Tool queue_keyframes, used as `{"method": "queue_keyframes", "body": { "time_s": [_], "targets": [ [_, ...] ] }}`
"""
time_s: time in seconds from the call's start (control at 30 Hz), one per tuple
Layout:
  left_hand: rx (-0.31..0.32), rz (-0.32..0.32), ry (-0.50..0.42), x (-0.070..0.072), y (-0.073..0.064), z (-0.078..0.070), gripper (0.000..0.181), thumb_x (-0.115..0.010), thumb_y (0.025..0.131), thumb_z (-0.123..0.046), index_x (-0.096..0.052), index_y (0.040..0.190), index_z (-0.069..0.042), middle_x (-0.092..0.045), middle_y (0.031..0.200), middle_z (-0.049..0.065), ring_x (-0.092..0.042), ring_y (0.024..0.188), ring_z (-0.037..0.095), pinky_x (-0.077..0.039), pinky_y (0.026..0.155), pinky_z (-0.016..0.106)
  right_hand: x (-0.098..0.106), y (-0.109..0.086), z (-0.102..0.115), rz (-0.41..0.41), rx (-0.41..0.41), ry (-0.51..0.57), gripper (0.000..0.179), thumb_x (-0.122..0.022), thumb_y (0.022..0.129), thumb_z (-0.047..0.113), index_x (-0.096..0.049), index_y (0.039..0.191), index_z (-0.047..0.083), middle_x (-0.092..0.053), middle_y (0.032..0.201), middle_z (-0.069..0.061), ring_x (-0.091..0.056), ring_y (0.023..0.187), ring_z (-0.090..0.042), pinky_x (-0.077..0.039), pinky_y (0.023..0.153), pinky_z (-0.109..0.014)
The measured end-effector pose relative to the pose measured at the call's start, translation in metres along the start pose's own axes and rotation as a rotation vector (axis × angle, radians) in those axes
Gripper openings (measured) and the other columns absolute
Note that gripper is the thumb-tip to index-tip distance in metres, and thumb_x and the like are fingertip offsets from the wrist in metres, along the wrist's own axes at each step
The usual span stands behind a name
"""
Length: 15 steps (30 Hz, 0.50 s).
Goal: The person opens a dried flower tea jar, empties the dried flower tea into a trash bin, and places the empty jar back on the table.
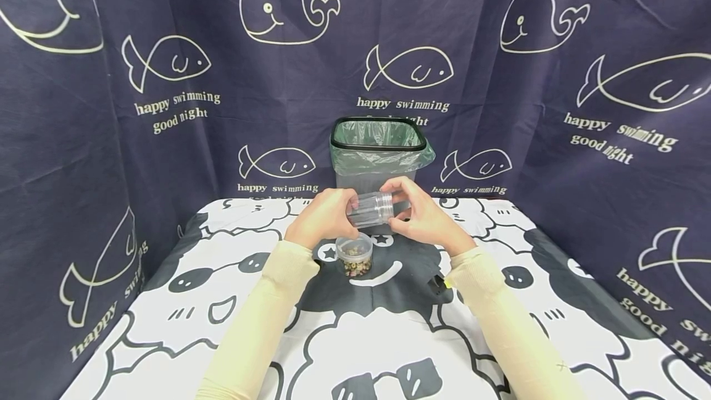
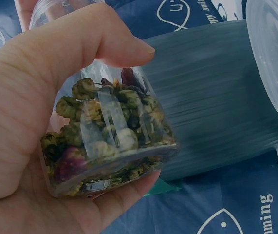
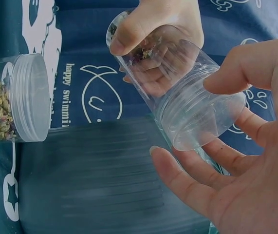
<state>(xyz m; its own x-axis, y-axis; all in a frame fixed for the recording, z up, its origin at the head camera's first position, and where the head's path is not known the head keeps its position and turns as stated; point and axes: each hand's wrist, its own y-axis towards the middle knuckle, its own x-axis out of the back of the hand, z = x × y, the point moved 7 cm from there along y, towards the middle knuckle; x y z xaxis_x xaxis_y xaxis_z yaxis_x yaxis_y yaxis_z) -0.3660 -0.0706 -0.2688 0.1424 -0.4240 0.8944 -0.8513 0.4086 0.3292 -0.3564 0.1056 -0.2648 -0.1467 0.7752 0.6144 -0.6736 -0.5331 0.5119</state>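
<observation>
A clear plastic jar (image 1: 365,210) lies tilted on its side in the air between both hands. Dried flower buds (image 2: 109,126), mostly greenish with a dark red one, lie inside at its base end. My left hand (image 1: 328,212) grips the jar's body near the base, thumb along one side. My right hand (image 1: 419,215) curves its thumb and fingers around the ridged clear end (image 3: 202,112), the fingers spread. Below the left hand stands a second jar (image 1: 355,257), holding yellow and pink dried buds under a frosted lid (image 3: 31,97).
A grey bin (image 1: 344,181) lined with a green bag (image 1: 383,162) stands right behind the hands, its black rim (image 1: 383,147) above them. The table's sheep-print cloth (image 1: 378,338) spreads beneath. Dark blue fish-print curtains (image 1: 211,5) surround the table at the back and sides.
</observation>
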Motion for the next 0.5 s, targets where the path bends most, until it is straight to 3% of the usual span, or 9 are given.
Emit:
{"method": "queue_keyframes", "body": {
  "time_s": [0.5],
  "targets": [
    [0.002, 0.002, -0.004, -0.0005, 0.0005, 0.0017, 0.051, -0.092, 0.061, -0.022, -0.066, 0.104, -0.012, -0.064, 0.086, -0.001, -0.060, 0.080, 0.019, -0.051, 0.076, 0.036, 0.0068, -0.0006, 0.0005, -0.023, -0.008, 0.001, 0.058, -0.071, 0.078, -0.007, -0.052, 0.130, 0.009, -0.054, 0.132, -0.009, -0.062, 0.111, -0.029, -0.061, 0.076, -0.034]
  ]
}}
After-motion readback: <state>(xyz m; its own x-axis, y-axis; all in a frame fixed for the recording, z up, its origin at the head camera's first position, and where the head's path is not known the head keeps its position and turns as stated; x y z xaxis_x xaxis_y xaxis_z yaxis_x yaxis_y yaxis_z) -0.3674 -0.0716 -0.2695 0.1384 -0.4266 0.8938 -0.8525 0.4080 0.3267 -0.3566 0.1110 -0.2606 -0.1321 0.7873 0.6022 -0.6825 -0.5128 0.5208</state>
